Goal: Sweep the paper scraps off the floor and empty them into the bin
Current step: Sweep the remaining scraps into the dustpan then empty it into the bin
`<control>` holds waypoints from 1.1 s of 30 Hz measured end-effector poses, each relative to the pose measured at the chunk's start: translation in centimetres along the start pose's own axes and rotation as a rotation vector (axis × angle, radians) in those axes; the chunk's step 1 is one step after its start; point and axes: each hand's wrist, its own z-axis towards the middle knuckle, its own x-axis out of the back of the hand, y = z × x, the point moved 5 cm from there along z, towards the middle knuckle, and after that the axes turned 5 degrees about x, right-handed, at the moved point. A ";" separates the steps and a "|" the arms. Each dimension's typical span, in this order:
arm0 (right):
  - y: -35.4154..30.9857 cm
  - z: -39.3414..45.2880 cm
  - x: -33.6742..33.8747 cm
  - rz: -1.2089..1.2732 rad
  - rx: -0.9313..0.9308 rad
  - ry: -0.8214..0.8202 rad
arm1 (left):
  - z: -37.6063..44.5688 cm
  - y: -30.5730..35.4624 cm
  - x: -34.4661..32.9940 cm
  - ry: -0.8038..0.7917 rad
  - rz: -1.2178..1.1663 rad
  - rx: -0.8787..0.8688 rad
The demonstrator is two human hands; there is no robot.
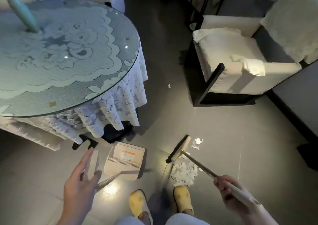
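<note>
Fingers (223,188) of my right hand (230,199) are curled tight round the pale broom handle (240,194). Left hand (80,178) has fingers nearly straight, thumb pinching the flat top grip of the dustpan handle (93,164); loose hold, I'd say.

Paper scraps (185,173): main heap sits on the floor (223,121) just ahead of my right slipper (182,199), under the broom's metal shaft. Thin, torn, crumpled white bits, so very light.

Risks as I read them:
- Broom head (179,150) lies between heap and a smaller cluster (197,143); a fast stroke would scatter both on the smooth glossy tile.
- Dustpan (125,159), pale hard plastic with a comb edge, is apart from the heap; pan lip could ride up under that light grip and let scraps slide beneath.
- One stray scrap (169,86) lies well off near the cushioned chair (232,66). Easy to miss.
- Lace cloth hangs off the glass-topped round table (68,52); broom could snag it.

Bin not in view.
</note>
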 end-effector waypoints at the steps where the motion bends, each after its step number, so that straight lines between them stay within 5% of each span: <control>1: -0.5 -0.7 -0.1 0.041 0.103 0.065 | 0.6 -0.3 0.3 -0.031 0.060 -0.038; 3: -1.5 -1.5 -1.0 0.139 0.212 0.098 | 1.5 0.1 0.1 -0.062 0.119 -0.082; 11: -1.9 -4.6 -2.3 0.161 0.150 0.095 | 2.1 1.4 -4.2 -0.189 0.112 -0.125; 24: -11.8 -2.1 -2.3 -0.194 -0.038 -0.019 | 2.3 4.7 -16.2 -0.222 0.165 -0.320; 33: -17.6 3.4 -4.0 -0.765 -0.144 0.070 | 5.3 8.6 -21.5 -0.160 0.219 -0.466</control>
